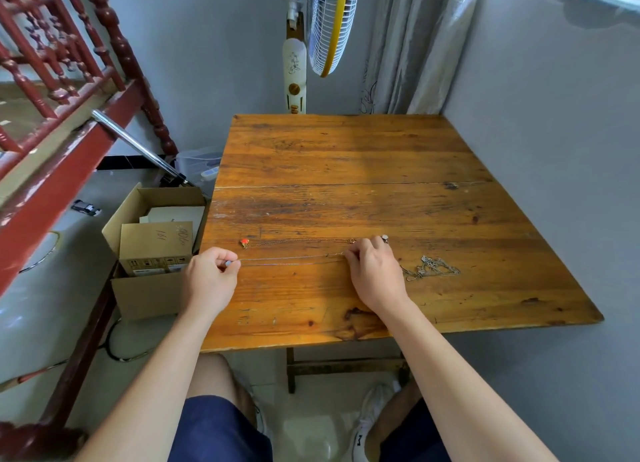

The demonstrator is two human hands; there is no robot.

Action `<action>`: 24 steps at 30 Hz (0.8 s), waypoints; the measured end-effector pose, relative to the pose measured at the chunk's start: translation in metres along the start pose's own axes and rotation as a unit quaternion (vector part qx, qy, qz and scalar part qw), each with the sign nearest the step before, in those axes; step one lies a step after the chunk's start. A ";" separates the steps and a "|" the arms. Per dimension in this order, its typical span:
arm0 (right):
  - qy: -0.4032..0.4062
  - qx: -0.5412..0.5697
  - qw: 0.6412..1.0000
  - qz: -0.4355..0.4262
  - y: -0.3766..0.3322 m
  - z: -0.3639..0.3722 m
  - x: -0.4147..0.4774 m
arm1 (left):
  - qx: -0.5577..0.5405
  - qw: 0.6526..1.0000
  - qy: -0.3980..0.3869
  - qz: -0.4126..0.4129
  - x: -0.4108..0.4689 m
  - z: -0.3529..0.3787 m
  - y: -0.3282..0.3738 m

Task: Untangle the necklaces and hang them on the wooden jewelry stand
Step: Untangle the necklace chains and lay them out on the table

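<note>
A thin silver necklace is stretched taut across the wooden table. My left hand pinches its left end and my right hand pinches its right end. Just beyond it lies a fine gold chain with a red pendant, laid out straight. A small ring-like pendant shows past my right fingers. A tangled heap of silver chains rests to the right of my right hand. No wooden jewelry stand is in view.
An open cardboard box stands on the floor left of the table. A standing fan and a curtain are behind the table, a grey wall to the right, and a red wooden bed frame at left.
</note>
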State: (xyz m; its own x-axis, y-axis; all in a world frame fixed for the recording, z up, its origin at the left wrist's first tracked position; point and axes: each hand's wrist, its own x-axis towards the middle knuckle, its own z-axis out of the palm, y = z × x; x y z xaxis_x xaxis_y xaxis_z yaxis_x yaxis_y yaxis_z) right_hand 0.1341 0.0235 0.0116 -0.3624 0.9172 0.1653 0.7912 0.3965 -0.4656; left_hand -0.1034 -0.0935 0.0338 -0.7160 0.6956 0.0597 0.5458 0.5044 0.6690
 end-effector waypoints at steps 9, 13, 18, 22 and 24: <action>0.001 0.084 0.996 -0.028 0.012 -0.013 -0.011 | 0.020 0.998 0.030 0.053 -0.018 0.020 0.011; 0.054 0.089 0.994 -0.016 0.037 -0.033 -0.022 | -0.013 0.995 -0.001 0.102 -0.035 0.045 0.036; 0.126 0.027 0.989 0.075 0.086 -0.054 -0.031 | -0.031 0.980 -0.067 0.182 -0.058 0.083 0.076; 0.098 -0.006 0.990 0.099 0.112 -0.058 -0.033 | -0.025 0.964 -0.095 0.248 -0.064 0.111 0.106; 0.097 -0.014 0.991 0.093 0.117 -0.055 -0.036 | -0.009 0.954 -0.101 0.282 -0.060 0.124 0.122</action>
State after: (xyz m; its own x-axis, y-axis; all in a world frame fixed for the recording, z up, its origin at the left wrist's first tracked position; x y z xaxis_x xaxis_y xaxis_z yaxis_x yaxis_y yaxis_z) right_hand 0.2668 0.0393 -0.0015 -0.1088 0.9635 0.2447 0.8497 0.2179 -0.4802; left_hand 0.0600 -0.0097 0.0202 -0.2113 0.9391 0.2711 0.8103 0.0132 0.5858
